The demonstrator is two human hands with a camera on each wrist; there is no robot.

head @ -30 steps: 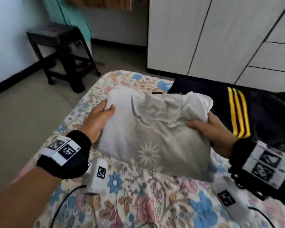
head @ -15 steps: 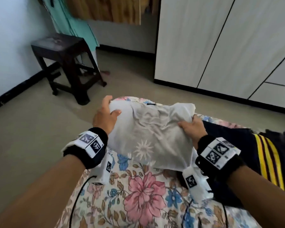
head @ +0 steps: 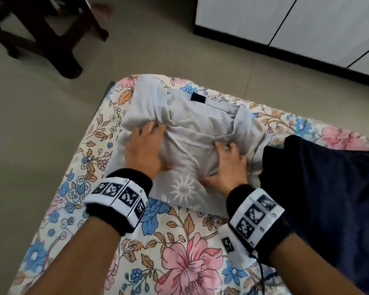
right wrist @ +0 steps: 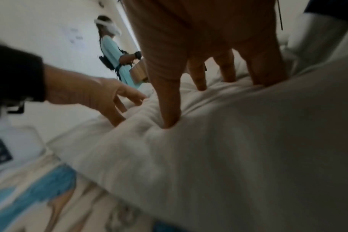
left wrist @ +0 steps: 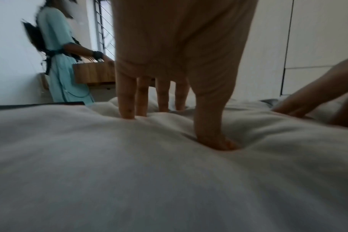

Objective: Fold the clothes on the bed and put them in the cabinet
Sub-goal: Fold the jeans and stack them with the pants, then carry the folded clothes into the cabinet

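Left hand [head: 144, 151] and right hand [head: 228, 165] both press flat, fingers extended, on the folded white shirt [head: 192, 128]. Shirt lies on the floral bed [head: 179, 252], beside dark clothing [head: 328, 188]. Cabinet [head: 285, 18] stands beyond.

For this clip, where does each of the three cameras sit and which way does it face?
Head: on the person's head, looking down at the white shirt on the floral bed; both forearms, left hand and right hand show.
Left wrist: looks along the left hand, fingers straight, pressing the shirt.
Right wrist: looks along the right hand pressing the shirt.
Shared: each wrist view also catches the other hand, and a second person in a teal garment.
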